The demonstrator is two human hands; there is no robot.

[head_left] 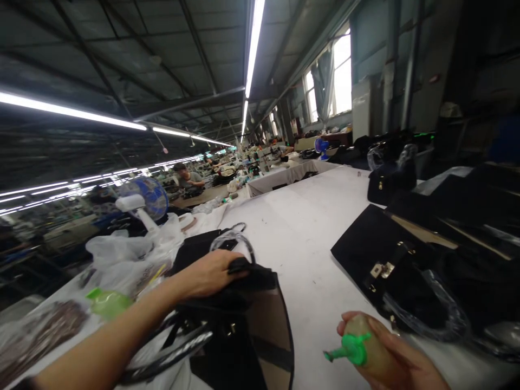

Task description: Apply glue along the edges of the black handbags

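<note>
My left hand (211, 273) lies on a black handbag (244, 319) at the near edge of the white table (309, 227), its fingers curled over the bag's top edge. The bag's inside shows brown lining, and its handle is wrapped in clear plastic. My right hand (390, 352) is closed round a small yellowish squeeze bottle with a green nozzle (357, 349), the nozzle pointing left toward the bag.
More black handbags (390, 265) lie at the right, one (392, 179) upright further back. White plastic bags (125, 254), a green bottle (108, 302) and a blue fan (148, 197) sit at the left. A person (187, 176) works at a distant table.
</note>
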